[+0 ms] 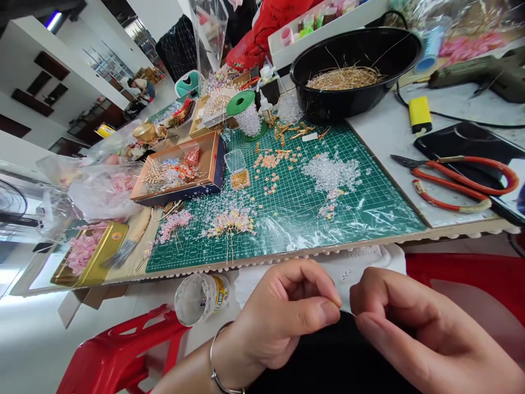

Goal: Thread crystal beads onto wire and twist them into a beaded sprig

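Observation:
Over my lap, in front of the table's near edge, my left hand (297, 312) and my right hand (410, 323) are close together, each in a pinch. A short piece of thin wire (348, 312) stretches between the fingertips; the rest of it is hidden by my fingers. Just above that gap, a few clear beads (346, 273) show against white cloth. On the green cutting mat (283, 230) beyond lie a beaded hair comb (231, 223), a pink beaded piece (174, 224), a small beaded sprig (331, 205) and a pile of clear beads (334, 172).
Orange-handled pliers (463, 178) lie at the right. A black basin (353, 71) holds gold wire pieces. Behind the mat stand a green bead spool (246, 112) and an open box (180, 169). Red stools (127, 350) and a white tub (197, 300) are below the table.

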A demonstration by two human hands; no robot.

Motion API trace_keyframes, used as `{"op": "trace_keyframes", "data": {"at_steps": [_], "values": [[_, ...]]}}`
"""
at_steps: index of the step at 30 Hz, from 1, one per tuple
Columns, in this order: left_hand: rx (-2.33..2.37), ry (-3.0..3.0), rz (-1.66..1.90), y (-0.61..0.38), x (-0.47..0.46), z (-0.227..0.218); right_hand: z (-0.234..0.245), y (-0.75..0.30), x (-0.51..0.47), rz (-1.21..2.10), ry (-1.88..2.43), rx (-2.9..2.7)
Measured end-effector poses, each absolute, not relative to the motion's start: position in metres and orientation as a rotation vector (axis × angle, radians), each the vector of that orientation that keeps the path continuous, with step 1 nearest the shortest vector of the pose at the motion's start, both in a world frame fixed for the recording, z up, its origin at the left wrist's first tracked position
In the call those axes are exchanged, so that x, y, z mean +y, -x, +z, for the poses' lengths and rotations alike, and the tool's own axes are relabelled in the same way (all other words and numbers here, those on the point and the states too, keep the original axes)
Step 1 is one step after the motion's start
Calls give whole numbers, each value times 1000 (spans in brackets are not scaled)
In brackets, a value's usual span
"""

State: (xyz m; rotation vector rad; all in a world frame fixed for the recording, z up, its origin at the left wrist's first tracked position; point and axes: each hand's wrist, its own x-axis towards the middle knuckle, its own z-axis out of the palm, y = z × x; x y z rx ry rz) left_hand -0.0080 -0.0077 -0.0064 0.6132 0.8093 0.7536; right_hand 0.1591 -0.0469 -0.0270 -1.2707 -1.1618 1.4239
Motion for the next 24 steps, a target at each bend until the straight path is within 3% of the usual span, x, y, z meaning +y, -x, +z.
{"op": "trace_keyframes", "data": {"at_steps": [24], "values": [[797,-608,755,8,-7,-5,-31,-163,-47,1371,1162,-1256]]}}
